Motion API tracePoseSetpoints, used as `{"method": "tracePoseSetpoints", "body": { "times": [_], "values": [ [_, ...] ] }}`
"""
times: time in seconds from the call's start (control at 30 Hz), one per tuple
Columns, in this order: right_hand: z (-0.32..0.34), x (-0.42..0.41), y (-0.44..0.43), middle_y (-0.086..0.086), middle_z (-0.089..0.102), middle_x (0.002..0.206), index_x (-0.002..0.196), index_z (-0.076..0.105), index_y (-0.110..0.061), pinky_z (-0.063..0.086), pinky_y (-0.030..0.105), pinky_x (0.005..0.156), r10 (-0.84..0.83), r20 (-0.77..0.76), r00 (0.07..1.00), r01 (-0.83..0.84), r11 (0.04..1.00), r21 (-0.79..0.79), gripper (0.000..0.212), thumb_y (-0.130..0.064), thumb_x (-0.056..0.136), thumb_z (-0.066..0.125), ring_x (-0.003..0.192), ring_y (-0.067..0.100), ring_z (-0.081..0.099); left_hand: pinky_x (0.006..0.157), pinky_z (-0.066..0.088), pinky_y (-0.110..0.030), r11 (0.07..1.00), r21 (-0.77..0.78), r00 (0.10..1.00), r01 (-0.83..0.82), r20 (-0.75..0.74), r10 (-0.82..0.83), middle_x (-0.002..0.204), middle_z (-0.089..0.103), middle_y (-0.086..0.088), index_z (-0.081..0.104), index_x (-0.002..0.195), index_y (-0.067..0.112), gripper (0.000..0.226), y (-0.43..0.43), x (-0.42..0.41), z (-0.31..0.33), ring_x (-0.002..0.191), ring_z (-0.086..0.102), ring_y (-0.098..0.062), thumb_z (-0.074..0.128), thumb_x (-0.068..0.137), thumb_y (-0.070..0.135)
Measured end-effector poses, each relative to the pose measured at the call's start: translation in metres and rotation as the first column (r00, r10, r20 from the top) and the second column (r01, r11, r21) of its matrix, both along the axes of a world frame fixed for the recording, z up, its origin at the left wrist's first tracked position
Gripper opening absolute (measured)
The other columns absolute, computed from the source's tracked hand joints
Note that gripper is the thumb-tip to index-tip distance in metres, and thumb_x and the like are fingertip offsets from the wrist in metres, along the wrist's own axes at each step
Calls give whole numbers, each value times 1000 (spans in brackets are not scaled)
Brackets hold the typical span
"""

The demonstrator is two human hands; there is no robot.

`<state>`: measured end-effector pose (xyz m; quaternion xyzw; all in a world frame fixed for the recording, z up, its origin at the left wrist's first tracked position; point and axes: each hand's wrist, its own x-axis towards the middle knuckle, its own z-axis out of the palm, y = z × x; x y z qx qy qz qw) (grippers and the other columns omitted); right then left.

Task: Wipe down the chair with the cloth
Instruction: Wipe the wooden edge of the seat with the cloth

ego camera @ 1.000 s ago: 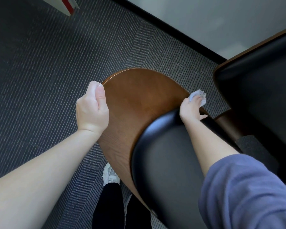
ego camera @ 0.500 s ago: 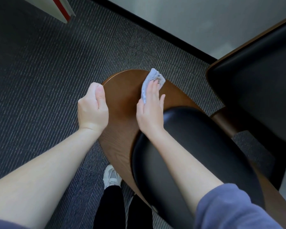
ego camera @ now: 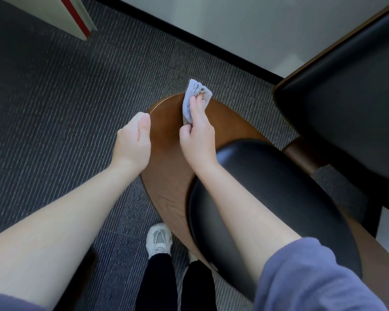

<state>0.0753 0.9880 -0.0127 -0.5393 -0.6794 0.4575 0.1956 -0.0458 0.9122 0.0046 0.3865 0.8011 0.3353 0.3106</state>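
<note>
Wiping the chair (ego camera: 166,187) back: left hand (ego camera: 134,140) grips its 9 o'clock edge, likely steadying it; right hand (ego camera: 197,133) clutches the cloth (ego camera: 194,95), pressing it against the 12 o'clock rim.

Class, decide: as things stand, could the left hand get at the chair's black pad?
Probably yes. The left hand grips the chair edge, with only bare wood between it and the black pad; the right forearm crosses just part of the pad.

The left hand (ego camera: 133,140) hides its fingers behind the chair (ego camera: 166,176) rim at 9 o'clock. The right hand (ego camera: 198,135) covers much of the cloth (ego camera: 192,92). At 2 o'clock a second chair (ego camera: 346,97) runs off the edge.
</note>
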Motion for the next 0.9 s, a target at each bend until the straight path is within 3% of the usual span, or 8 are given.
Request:
{"method": "tracePoseSetpoints", "body": {
  "times": [0.13,0.23,0.3,0.37,0.5,0.6,0.73,0.9],
  "values": [
    [3,-5,-27,15,23,160,149,31,1,9,4,112,58,-47,997,-53,995,85,68,13,83,43,150,23,15,63,36,-36,995,-30,990,98,105,-94,69,41,2,39,70,13,43,-1,-13,3,62,37,-7,26,106,33],
    [3,-4,-52,18,27,157,146,36,4,10,8,114,92,-67,994,-84,991,106,67,14,80,42,148,23,17,81,47,-47,989,-76,970,127,220,-107,88,59,-20,54,91,-5,54,2,-20,10,80,54,-25,27,103,40],
    [2,-3,-55,19,29,156,145,37,4,11,9,115,84,-51,995,-77,990,115,67,15,80,43,148,24,19,91,47,-47,981,-142,953,130,291,-84,104,65,-20,62,107,0,53,4,-24,14,95,60,-22,30,104,42],
    [0,-6,-45,20,30,156,145,38,5,14,10,116,23,-34,999,-19,993,117,64,13,81,43,147,27,23,99,46,-43,964,-226,932,140,358,-51,111,67,-6,65,115,12,50,5,-29,17,106,61,-20,33,101,49],
    [9,-20,-27,16,26,158,147,36,2,17,9,113,-52,-19,998,54,993,103,64,12,84,45,148,25,20,93,53,-39,953,-213,888,217,447,-103,94,71,-4,67,96,14,38,2,-40,25,94,67,-20,38,104,37],
    [13,-25,-49,19,24,158,147,34,4,10,10,116,20,-50,999,-13,991,134,67,13,82,44,149,25,16,83,57,-25,960,-166,848,225,519,-109,71,69,10,68,99,13,29,-5,-43,32,75,67,-2,42,104,25],
    [13,-16,-96,14,19,160,149,31,2,5,13,118,76,-58,995,-72,995,71,68,15,83,42,148,14,8,78,57,-18,970,-130,847,205,521,-109,98,75,3,69,116,16,26,-17,-43,33,94,70,-5,47,102,17],
    [14,-17,-95,15,19,160,149,30,3,5,11,116,67,-22,998,-65,996,58,66,14,85,41,149,18,10,72,58,-17,977,-143,893,161,442,-83,96,73,0,71,109,18,24,-17,-39,36,89,71,-4,48,101,13]
  ]
}}
